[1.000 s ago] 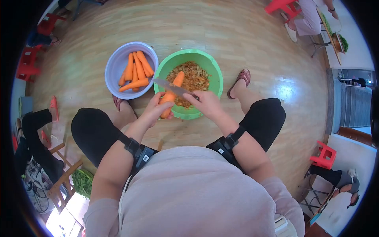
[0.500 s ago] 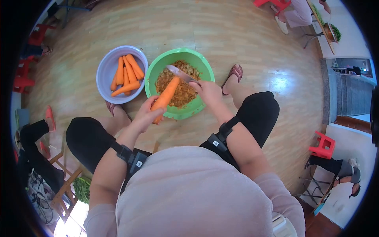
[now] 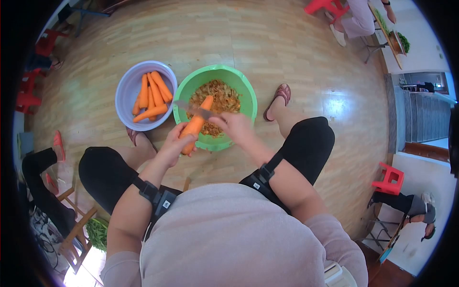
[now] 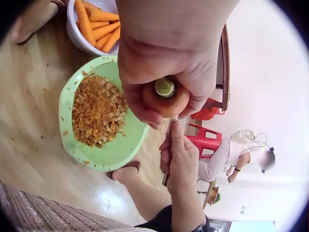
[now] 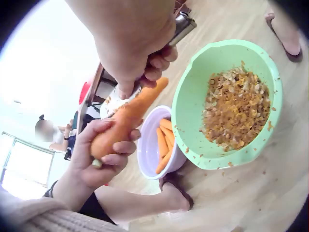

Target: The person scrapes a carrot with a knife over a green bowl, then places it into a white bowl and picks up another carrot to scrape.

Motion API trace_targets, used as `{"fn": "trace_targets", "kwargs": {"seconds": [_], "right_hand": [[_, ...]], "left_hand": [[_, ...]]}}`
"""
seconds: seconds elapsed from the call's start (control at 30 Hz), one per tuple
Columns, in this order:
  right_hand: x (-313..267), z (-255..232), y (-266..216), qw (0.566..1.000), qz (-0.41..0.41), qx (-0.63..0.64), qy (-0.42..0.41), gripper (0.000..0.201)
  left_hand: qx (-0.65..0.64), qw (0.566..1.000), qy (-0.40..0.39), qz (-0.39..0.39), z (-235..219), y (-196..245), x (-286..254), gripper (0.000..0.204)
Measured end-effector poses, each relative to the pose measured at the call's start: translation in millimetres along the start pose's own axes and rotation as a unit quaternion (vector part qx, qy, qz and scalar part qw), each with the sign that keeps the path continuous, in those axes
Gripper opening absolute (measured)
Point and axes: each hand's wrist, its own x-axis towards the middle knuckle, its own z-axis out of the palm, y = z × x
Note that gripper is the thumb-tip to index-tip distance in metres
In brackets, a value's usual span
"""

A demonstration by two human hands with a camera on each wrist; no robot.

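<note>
My left hand (image 3: 173, 144) grips an orange carrot (image 3: 192, 128) by its thick end, fingers wrapped round it. In the left wrist view the carrot's cut green stem end (image 4: 164, 87) faces the camera. My right hand (image 3: 237, 128) holds a knife (image 3: 189, 108) by its handle, and the blade lies across the carrot's upper part. In the right wrist view the blade (image 5: 116, 102) carries pale and orange bits, with the thumb close to it. Under the carrot stands a green basin (image 3: 247, 91) holding a heap of orange and pale peelings (image 5: 236, 108).
A pale purple basin (image 3: 121, 103) with several carrots (image 3: 152, 93) stands left of the green one. Sandalled feet (image 3: 278, 101) flank the basins on the wooden floor (image 3: 201, 33). Red stools (image 3: 388, 179) and other people sit around the room's edges.
The knife slid up to the carrot's narrow end half a second ago and is now back across the carrot. The left hand keeps its grip. The head view has shifted slightly.
</note>
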Motion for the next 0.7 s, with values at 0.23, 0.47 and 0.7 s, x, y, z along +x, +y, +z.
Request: {"fn": "trace_targets", "kwargs": {"seconds": [0.23,0.47,0.7], "right_hand": [[14.3,-26.6,23.3,0.99,0.131,-0.04,0.018,0.05],[-1.9,-20.1,-20.4,0.995,0.043,0.021,-0.092,0.05],[16.5,-26.8,37.6,0.992,0.115,-0.041,-0.003,0.048]], "left_hand": [[-0.001,0.999,-0.04,0.003,1.4,9.0,-1.0,0.05],[0.003,1.0,-0.005,0.011,-2.2,3.1,1.1,0.051],[0.087,0.995,-0.048,0.025,2.7,6.0,-6.5,0.056]]}}
